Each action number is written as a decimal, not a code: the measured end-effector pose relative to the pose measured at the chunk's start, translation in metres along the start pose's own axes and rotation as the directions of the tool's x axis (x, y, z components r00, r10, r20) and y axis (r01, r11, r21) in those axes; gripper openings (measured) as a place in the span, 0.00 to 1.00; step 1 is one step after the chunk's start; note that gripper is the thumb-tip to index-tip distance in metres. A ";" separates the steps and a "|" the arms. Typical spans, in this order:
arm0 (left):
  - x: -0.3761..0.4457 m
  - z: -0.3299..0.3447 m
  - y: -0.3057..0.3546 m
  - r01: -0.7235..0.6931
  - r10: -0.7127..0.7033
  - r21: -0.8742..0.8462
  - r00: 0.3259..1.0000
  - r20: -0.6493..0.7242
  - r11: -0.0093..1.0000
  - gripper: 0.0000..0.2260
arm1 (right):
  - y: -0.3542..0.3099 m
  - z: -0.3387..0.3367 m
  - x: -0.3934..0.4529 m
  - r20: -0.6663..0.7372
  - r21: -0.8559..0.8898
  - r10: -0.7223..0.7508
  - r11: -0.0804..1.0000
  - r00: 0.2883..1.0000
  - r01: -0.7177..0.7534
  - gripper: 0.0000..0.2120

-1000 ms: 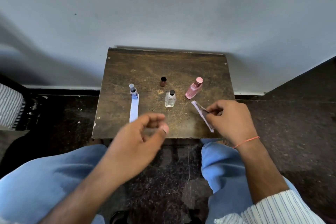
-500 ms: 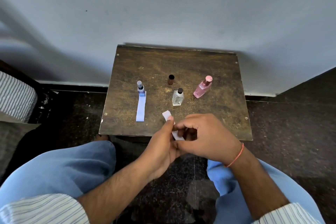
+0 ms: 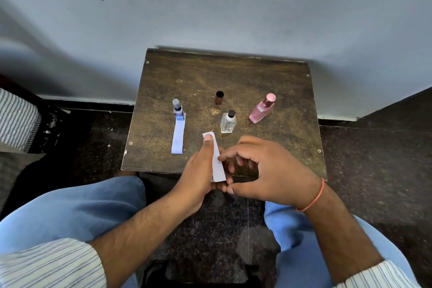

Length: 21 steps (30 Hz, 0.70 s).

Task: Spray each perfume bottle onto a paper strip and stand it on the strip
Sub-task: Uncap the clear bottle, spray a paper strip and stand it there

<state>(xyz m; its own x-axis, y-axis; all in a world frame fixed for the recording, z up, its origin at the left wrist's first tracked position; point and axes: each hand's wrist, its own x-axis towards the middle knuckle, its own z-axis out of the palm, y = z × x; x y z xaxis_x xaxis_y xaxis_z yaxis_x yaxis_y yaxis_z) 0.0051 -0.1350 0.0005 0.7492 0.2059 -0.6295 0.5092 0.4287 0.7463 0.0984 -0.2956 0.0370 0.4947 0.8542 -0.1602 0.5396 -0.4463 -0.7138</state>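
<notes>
We observed a grey wall (image 3: 210, 7) behind a small dark wooden table (image 3: 268, 77), which stood on a dark speckled floor (image 3: 374, 170). Our knees in blue trousers (image 3: 70, 213) framed the near edge of the table.

Our left hand (image 3: 198, 175) lay at the near edge, its thumb (image 3: 207, 145) stretched along a white paper strip (image 3: 217, 166) and pinning the strip against the fingers beneath. Our right hand (image 3: 268, 170), with an orange thread (image 3: 313, 196) at the wrist, was curled beside it; a fingertip (image 3: 222, 158) touched the strip's right edge, and we could not tell whether it pinched the paper.

A pink bottle (image 3: 261, 110) stood at the right. A clear bottle (image 3: 228, 121) with a black cap stood just beyond the held strip's far end. A blue bottle (image 3: 178, 110) stood on the far end of a second strip (image 3: 177, 138), which lay flat at the left. A small brown bottle (image 3: 219, 97) stood farthest back, apart from the others.
</notes>
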 end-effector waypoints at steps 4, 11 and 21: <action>0.003 -0.001 -0.002 0.002 -0.001 0.040 1.000 -0.016 0.999 0.35 | 0.001 0.002 0.003 -0.015 -0.016 -0.013 1.000 1.000 0.013 0.24; 0.006 -0.002 -0.003 -0.023 0.024 0.061 1.000 -0.017 0.998 0.35 | 0.001 0.005 0.007 -0.043 -0.052 -0.058 0.997 0.997 0.056 0.21; 0.005 -0.005 -0.002 -0.057 0.057 0.078 0.998 0.007 0.995 0.34 | 0.002 0.006 0.008 -0.108 0.038 -0.081 0.996 0.991 0.085 0.16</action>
<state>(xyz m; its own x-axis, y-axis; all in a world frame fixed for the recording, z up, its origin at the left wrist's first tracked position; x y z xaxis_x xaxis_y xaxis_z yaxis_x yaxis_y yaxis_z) 0.0057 -0.1300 -0.0053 0.7797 0.2239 -0.5848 0.4973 0.3460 0.7956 0.0993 -0.2884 0.0299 0.5201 0.8537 -0.0274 0.5539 -0.3616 -0.7500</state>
